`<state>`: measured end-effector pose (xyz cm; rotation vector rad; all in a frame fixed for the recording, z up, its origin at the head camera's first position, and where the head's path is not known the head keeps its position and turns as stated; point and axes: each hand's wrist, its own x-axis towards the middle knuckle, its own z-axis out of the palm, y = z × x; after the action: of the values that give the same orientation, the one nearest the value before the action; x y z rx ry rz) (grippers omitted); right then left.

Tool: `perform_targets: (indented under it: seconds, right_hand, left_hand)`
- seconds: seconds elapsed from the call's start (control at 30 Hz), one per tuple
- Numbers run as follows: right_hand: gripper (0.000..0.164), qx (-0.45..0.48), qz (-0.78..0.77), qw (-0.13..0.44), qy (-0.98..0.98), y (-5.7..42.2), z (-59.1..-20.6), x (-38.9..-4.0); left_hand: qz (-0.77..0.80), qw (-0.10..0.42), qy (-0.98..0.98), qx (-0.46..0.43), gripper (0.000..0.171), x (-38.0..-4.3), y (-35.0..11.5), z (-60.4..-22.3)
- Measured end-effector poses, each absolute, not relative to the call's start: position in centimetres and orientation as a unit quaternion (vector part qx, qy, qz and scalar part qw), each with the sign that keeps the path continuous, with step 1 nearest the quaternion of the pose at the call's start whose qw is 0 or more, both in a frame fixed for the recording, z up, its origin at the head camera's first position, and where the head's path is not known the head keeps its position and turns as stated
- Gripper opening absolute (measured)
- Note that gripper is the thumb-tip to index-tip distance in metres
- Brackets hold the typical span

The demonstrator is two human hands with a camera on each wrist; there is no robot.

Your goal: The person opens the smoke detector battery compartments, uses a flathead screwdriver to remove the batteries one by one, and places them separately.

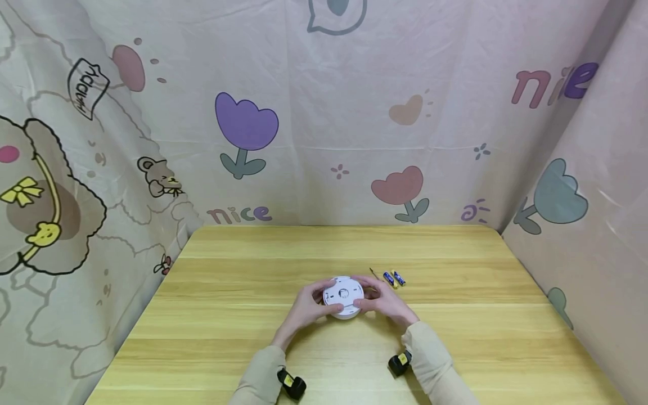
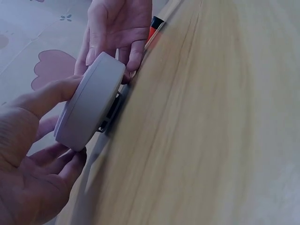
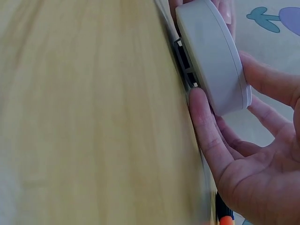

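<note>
A round white smoke detector point(image 1: 344, 297) is held just above the table, its flat marked face turned up. My left hand point(image 1: 307, 306) grips its left edge, thumb on the near part of the face and fingers at the far side and below. On the opposite edge my right hand point(image 1: 386, 305) grips it, thumb on top. A black slotted part point(image 3: 186, 63) juts from its underside in the right wrist view. Beyond my right hand lie two blue-and-yellow batteries point(image 1: 399, 278) and a thin screwdriver point(image 1: 373, 273), its orange-and-black handle point(image 2: 155, 27) partly hidden.
The wood-grain table point(image 1: 228, 315) runs back to a printed cloth curtain point(image 1: 324, 112), with more cloth at both sides. Black wrist cameras point(image 1: 292, 385) are strapped at both sleeves, low over the table.
</note>
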<state>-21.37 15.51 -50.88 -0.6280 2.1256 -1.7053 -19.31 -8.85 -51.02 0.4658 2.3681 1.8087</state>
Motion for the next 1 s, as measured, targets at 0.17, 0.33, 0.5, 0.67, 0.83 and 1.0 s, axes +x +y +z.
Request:
perform_targets:
  seconds: [0.17, 0.33, 0.5, 0.67, 0.83, 1.0]
  right_hand:
    - [0.07, -0.226, -0.594, 0.168, 0.753, 15.5, -50.83, -21.41]
    - [0.07, -0.224, -0.589, 0.165, 0.758, 15.48, -50.9, -21.32]
    - [0.074, -0.224, -0.601, 0.174, 0.747, 15.41, -50.91, -21.09]
    - [0.073, -0.22, -0.61, 0.182, 0.74, 15.38, -51.04, -21.11]
    - [0.073, -0.212, -0.618, 0.189, 0.734, 15.28, -50.9, -21.02]
    - [0.073, -0.211, -0.622, 0.185, 0.731, 15.21, -50.79, -20.95]
  left_hand:
    - [0.591, 0.063, 0.79, 0.152, 0.065, -19.43, -8.82, -50.91]
    - [0.593, 0.066, 0.786, 0.161, 0.066, -19.39, -8.82, -50.78]
    - [0.608, 0.065, 0.775, 0.159, 0.065, -19.28, -8.79, -50.81]
    - [0.608, 0.061, 0.779, 0.141, 0.062, -19.11, -8.82, -50.66]
    - [0.615, 0.068, 0.775, 0.127, 0.063, -19.16, -8.84, -50.74]
    - [0.631, 0.072, 0.763, 0.118, 0.064, -19.33, -8.9, -51.11]
